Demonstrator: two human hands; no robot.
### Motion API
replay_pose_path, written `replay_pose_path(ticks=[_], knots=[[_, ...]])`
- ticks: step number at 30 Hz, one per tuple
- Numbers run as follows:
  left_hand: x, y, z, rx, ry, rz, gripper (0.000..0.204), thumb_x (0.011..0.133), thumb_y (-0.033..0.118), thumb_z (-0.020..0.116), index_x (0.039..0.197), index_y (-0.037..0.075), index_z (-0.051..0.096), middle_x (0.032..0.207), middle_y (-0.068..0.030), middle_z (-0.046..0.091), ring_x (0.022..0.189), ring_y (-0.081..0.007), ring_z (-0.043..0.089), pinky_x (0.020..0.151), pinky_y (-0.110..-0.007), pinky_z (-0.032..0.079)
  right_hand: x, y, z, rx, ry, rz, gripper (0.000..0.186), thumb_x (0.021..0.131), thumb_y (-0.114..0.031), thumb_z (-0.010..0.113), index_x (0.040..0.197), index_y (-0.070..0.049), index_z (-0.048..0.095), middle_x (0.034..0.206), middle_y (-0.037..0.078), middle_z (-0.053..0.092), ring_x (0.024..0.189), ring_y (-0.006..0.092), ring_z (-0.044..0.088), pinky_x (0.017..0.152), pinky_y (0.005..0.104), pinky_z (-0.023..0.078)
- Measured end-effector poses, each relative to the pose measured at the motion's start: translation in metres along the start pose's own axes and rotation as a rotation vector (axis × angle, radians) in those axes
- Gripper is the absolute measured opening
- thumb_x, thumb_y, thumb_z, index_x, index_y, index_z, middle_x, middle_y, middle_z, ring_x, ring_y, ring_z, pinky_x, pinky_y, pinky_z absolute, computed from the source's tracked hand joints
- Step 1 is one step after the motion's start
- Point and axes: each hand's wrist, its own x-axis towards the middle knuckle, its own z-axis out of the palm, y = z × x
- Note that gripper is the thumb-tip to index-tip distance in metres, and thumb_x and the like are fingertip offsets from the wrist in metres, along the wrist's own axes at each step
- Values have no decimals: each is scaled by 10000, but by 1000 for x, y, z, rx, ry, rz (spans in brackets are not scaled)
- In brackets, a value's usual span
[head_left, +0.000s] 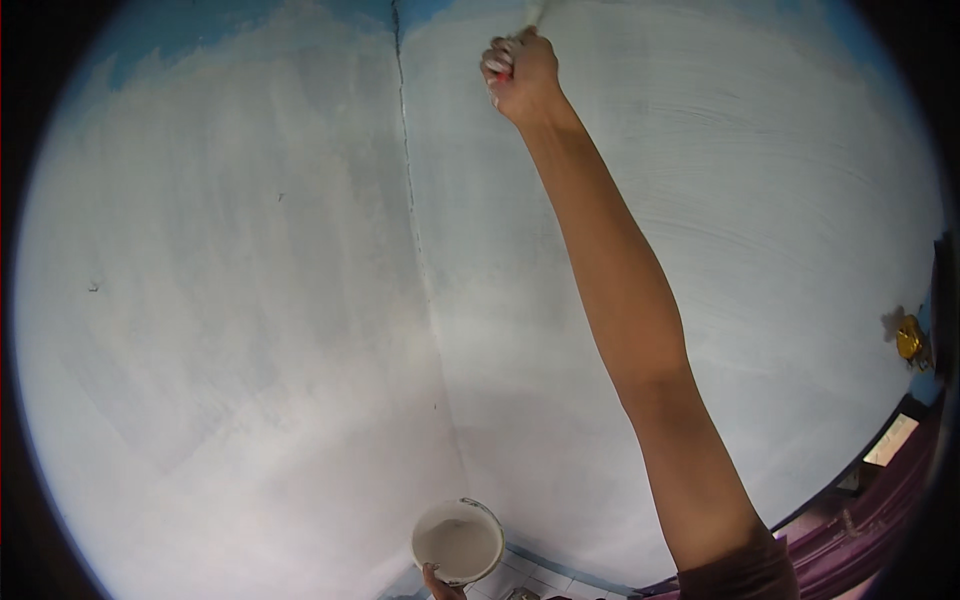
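My right hand (520, 76) is raised high against the right-hand wall (780, 230), its fingers closed around a paintbrush (534, 12). The brush's pale head reaches the top edge of the picture, and a bit of red shows between the fingers. White smears mark the knuckles. Low in the middle, my left hand (441, 587) grips the near rim of a white bucket (436, 515), thumb over the edge. Whitish paint (462, 548) lies inside the bucket. Most of the left hand is out of the picture.
Two walls meet at a cracked corner (408, 160); the left wall (230, 300) is streaky white. Blue patches (180, 40) show along the top. At the right are a gold-coloured fitting (908, 340) and purple cloth (860, 530). White floor tiles (540, 578) lie below.
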Motion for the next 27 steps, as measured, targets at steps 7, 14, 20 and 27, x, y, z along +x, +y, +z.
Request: replay_pose_path(ticks=[7, 14, 20, 27], knots=[[-9, 19, 8, -73, 114, -113, 653, 885, 547, 482, 1417, 168, 451, 1360, -96, 539, 1205, -336, 575, 889, -550, 533, -98, 64, -100, 185, 82, -2, 459, 1110, -367, 277, 729, -137, 389, 576, -37, 253, 477, 97, 227, 393, 247, 208], [5, -10, -16, 162, 105, 71, 603, 902, 550, 492, 1357, 155, 495, 1301, -83, 562, 1189, -322, 579, 896, -530, 536, -227, 91, -177, 249, 233, 182, 424, 1100, -406, 333, 828, -112, 474, 631, -38, 324, 471, 76, 229, 375, 223, 245], [1, 10, -7, -118, 18, -91, 569, 929, 519, 461, 1347, 134, 500, 1274, -81, 567, 1185, -292, 582, 918, -487, 533, -279, 100, -194, 142, 377, 243, 434, 1081, -477, 343, 843, -131, 450, 652, -47, 344, 467, 59, 243, 370, 204, 255], [2, -3, -28, 351, -15, 249, 732, 959, 485, 601, 1533, 169, 275, 1456, -126, 404, 1295, -305, 474, 933, -452, 555, -147, 57, -79, -140, 89, 143, 452, 1062, -527, 361, 813, -152, 410, 625, -51, 322, 461, 72, 243, 381, 212, 228]])
